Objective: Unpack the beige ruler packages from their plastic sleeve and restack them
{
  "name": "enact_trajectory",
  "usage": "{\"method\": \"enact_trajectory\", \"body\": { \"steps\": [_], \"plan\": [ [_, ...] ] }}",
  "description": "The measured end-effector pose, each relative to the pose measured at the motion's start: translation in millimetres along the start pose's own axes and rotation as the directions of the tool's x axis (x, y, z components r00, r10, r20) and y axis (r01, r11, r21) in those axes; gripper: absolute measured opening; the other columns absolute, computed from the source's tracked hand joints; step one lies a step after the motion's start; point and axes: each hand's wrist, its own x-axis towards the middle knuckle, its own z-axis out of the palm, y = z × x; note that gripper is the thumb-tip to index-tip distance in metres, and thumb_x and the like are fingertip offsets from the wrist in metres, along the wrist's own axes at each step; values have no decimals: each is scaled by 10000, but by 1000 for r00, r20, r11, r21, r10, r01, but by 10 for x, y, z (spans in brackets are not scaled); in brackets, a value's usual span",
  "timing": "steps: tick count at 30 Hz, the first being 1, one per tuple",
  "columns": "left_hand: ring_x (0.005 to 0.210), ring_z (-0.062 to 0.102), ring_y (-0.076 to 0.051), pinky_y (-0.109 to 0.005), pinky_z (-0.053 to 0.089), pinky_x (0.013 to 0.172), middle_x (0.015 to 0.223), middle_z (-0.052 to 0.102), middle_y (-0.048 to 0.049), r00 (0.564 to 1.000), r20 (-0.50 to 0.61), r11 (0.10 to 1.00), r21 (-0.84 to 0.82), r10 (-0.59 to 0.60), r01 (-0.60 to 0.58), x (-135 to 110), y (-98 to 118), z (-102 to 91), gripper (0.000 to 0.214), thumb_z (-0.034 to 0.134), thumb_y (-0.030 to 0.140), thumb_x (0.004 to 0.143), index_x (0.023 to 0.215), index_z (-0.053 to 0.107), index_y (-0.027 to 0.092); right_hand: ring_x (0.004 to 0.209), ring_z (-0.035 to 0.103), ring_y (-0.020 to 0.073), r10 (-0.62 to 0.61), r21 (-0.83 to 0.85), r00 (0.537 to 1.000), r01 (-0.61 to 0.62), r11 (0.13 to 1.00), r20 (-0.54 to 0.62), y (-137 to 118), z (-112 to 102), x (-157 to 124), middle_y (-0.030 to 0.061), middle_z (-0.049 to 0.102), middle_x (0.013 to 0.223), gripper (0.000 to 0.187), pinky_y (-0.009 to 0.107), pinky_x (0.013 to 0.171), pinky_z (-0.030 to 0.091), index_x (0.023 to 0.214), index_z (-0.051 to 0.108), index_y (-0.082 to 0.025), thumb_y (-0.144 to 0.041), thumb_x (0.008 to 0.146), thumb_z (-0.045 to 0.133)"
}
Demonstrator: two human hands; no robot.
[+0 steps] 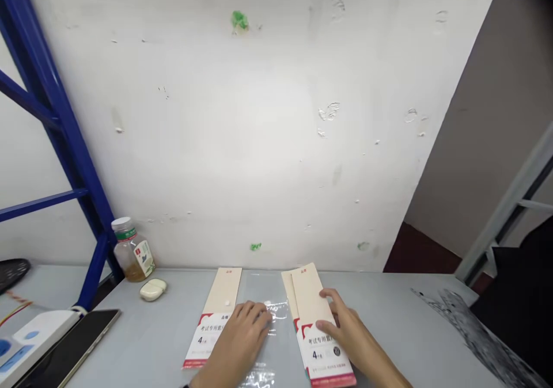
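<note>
— Fingers of the left hand lie close together, bent, palm down, over a clear plastic sleeve. Whether they pinch its film cannot be told, since the thumb on that side is hidden.

— And the right hand?

— Its index finger and right thumb are spread apart. The first meets the right edge of the upper packet; the tip of the other lies on its face. Whether they pinch the card cannot be told either.

— Where does that packet lie?

— Right of the sleeve on the grey table, cream top near the table's far edge, red-banded bottom toward the near edge. It overlaps a lower packet, which shows along its left side.

— Any more of them?

— One, the left packet, is left of the sleeve, its top also near the far edge. The left hand hides part of its printed half.

— What else is by the far edge?

— Toward the left end, a white-lidded jar beside a blue frame, with a cream case just in front. Nearer the near left corner is a dark phone.
</note>
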Motion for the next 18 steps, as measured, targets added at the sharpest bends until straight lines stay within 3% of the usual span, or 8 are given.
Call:
{"method": "enact_trajectory", "body": {
  "steps": [3, 5, 9, 12, 18],
  "plan": [
    [984, 570, -230, -383, 466, 833, 1132, 625, -52, 999, -30, 999, -32, -20, 20, -9, -25, 57, 251, 396, 213, 987, 1179, 554, 250, 722, 648, 202, -40, 176, 998, 31, 984, 52, -61, -18, -10, -19, 648, 802, 668, 300, 641, 479, 1440, 189, -280, -389, 854, 491],
    [960, 573, -222, -370, 466, 810, 1092, 626, -47, 999, -36, 998, -41, -38, 37, -11, -38, 80, 247, 379, 245, 1001, 1165, 564, 254, 719, 631, 201, -42, 241, 997, 27, 970, 58, -101, -42, -17, -35, 613, 758, 741, 308, 652, 474, 1475, 135, -263, -389, 849, 510],
    [885, 565, -217, -362, 453, 767, 977, 625, -36, 998, -16, 997, -25, -68, 68, 2, -56, 106, 241, 365, 269, 1013, 1046, 601, 239, 544, 501, 150, 16, 287, 994, -47, 957, 109, -150, -65, -42, -89, 480, 611, 778, 272, 542, 407, 1450, 236, -207, -376, 788, 609],
    [860, 563, -218, -366, 448, 755, 941, 632, -35, 996, -22, 996, -36, -84, 84, 17, -68, 124, 260, 353, 274, 1017, 967, 602, 223, 486, 427, 113, 42, 285, 987, -86, 955, 155, -166, -47, -65, -98, 466, 580, 677, 247, 493, 346, 1359, 378, -206, -357, 760, 654],
    [856, 578, -204, -365, 460, 768, 962, 628, -26, 985, -78, 972, -190, -153, 136, 27, -53, 95, 292, 294, 310, 1030, 997, 574, 234, 426, 375, 87, 100, 249, 972, -153, 956, 213, -151, -5, -88, -109, 447, 531, 559, 219, 423, 299, 1282, 473, -209, -320, 766, 655]
  ]
}}
